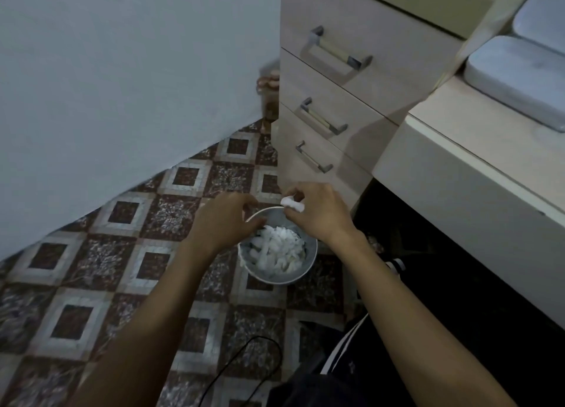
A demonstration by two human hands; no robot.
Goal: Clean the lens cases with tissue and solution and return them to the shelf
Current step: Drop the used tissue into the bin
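Both hands hover over a small grey waste bin (301, 272) on the tiled floor; it is filled with crumpled white tissues (279, 252). My right hand (321, 214) pinches a wad of white tissue (293, 204) just above the bin's far rim. My left hand (227, 220) is beside it with fingers curled, its fingertips near the rim; I cannot tell whether it holds anything. No lens case shows in the hands.
A pale drawer unit (342, 100) with three handles stands behind the bin. A desk (477, 174) on the right carries white cases (516, 79). A grey wall (122, 85) fills the left. A black cable (244, 367) lies on the patterned floor (91, 269).
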